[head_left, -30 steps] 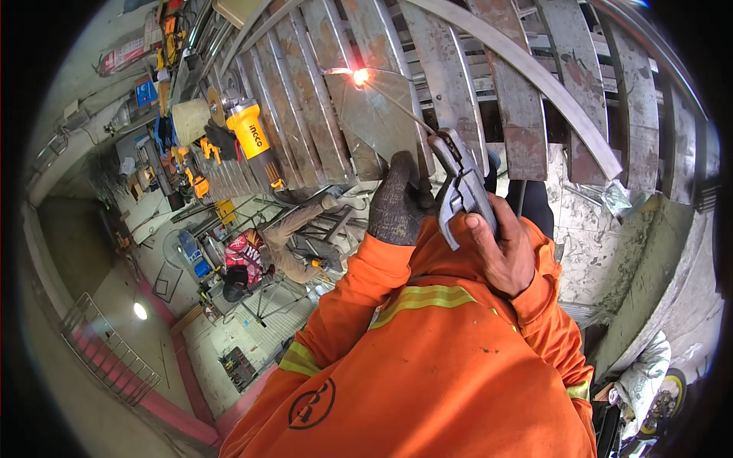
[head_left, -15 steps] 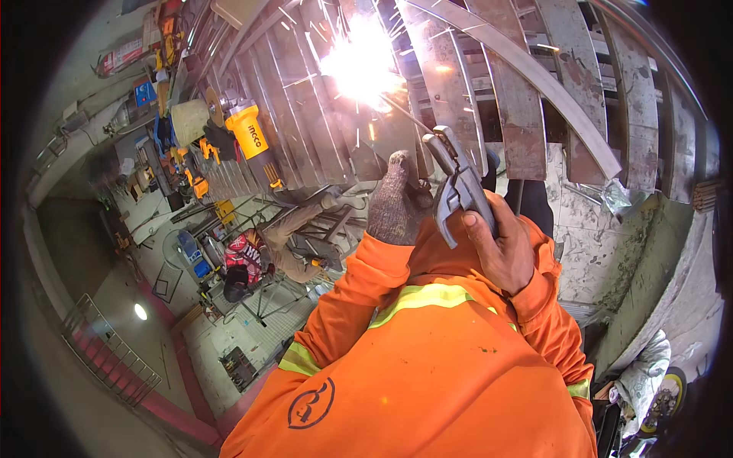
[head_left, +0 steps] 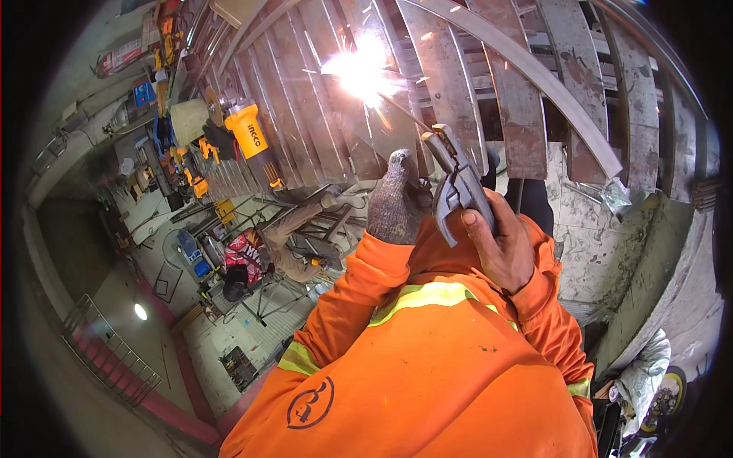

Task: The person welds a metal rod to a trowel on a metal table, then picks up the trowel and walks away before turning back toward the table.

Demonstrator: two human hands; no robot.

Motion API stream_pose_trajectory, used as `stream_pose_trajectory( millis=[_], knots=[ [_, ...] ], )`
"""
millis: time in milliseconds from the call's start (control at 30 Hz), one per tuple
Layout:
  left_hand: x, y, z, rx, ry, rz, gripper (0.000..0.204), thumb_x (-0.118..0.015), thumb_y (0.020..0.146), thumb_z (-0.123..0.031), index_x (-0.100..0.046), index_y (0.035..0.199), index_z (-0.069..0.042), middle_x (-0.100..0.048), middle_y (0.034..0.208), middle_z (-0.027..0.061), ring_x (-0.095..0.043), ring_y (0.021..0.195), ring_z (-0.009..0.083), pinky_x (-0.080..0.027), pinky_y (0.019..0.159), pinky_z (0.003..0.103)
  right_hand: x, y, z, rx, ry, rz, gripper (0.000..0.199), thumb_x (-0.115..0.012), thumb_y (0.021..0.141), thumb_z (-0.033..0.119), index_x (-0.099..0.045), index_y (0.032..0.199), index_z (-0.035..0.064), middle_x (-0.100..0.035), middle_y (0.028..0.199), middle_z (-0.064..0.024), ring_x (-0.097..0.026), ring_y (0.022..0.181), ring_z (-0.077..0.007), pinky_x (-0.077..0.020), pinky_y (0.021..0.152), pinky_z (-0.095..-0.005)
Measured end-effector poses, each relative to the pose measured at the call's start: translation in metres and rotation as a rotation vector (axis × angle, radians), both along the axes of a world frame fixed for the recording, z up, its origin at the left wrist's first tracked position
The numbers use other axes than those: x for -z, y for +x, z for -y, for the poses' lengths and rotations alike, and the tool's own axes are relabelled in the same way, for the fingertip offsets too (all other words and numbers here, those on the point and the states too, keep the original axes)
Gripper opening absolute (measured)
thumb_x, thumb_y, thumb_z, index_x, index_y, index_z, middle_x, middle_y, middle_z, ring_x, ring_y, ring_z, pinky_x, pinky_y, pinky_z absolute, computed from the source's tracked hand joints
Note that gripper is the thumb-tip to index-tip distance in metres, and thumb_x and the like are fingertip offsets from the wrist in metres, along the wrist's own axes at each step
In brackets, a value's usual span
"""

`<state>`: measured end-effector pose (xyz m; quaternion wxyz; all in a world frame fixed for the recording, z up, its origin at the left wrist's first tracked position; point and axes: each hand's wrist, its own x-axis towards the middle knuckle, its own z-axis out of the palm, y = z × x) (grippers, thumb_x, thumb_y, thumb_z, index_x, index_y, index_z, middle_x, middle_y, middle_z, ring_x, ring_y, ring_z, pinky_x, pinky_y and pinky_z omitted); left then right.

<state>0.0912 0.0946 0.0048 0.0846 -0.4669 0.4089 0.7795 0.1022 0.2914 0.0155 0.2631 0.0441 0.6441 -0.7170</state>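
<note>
In my bare right hand [head_left: 510, 243] is a grey welding electrode holder [head_left: 458, 183], its handle wrapped by my fingers. A thin electrode [head_left: 406, 111] runs from its jaws up and left into a bright white arc [head_left: 365, 70]. The arc burns on the brown metal slats [head_left: 382, 137] of the bench, and its glare hides the joint. My left hand [head_left: 393, 204], in a grey knitted glove, is closed at the bench's near edge, thumb pointing up. Its curled fingers are mostly hidden, and I cannot make out what they grip.
A yellow-and-black angle grinder [head_left: 250, 139] lies on the slats to the left. A curved flat metal strip [head_left: 527, 72] crosses the slats at right. Further left, a person in a red patterned shirt [head_left: 248, 256] bends over beside metal frames. Sparks fly around the arc.
The arc's glare has shrunk and fewer sparks fly. Both hands and the electrode holder stay almost where they were.
</note>
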Motion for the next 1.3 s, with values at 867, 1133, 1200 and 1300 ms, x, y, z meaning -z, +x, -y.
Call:
stream_pose_trajectory(
  millis=[867, 1133, 1200, 1300],
  knots=[
    [0.000, -0.003, 0.000, -0.006, 0.114, 0.002, 0.015, -0.064, 0.097, -0.030, -0.059, 0.089, -0.018, -0.056, 0.073, -0.0049, -0.055, 0.063, 0.0111, -0.045, 0.055, 0.028, -0.001, 0.004, -0.002, 0.007, 0.058, -0.015, 0.039, -0.062, 0.096, 0.029, -0.057, 0.120, -0.0013, -0.066, 0.081, -0.0154, -0.064, 0.068, -0.0272, -0.0488, 0.064, -0.0345],
    [0.002, -0.007, -0.001, -0.103, 0.105, 0.030, 0.014, -0.063, 0.097, -0.027, -0.059, 0.089, -0.017, -0.057, 0.077, -0.0031, -0.055, 0.066, 0.0112, -0.045, 0.058, 0.027, -0.001, 0.002, 0.000, -0.014, 0.070, 0.025, 0.039, -0.062, 0.096, 0.028, -0.057, 0.120, -0.0013, -0.067, 0.083, -0.0171, -0.066, 0.070, -0.0291, -0.0497, 0.064, -0.0358],
    [0.004, -0.002, 0.004, -0.023, 0.112, -0.020, 0.014, -0.063, 0.097, -0.028, -0.059, 0.089, -0.017, -0.056, 0.076, -0.0030, -0.054, 0.065, 0.0112, -0.045, 0.058, 0.028, -0.002, 0.003, 0.000, 0.003, 0.064, -0.011, 0.038, -0.063, 0.096, 0.028, -0.057, 0.120, -0.0010, -0.066, 0.083, -0.0172, -0.066, 0.070, -0.0296, -0.0497, 0.064, -0.0360],
    [0.007, 0.002, 0.007, -0.034, 0.150, -0.018, 0.014, -0.063, 0.097, -0.027, -0.059, 0.089, -0.017, -0.056, 0.076, -0.0030, -0.055, 0.066, 0.0120, -0.045, 0.057, 0.029, -0.001, 0.004, 0.000, -0.013, 0.052, 0.043, 0.038, -0.063, 0.096, 0.028, -0.057, 0.120, -0.0007, -0.066, 0.083, -0.0171, -0.066, 0.070, -0.0301, -0.0496, 0.064, -0.0365]
  ],
)
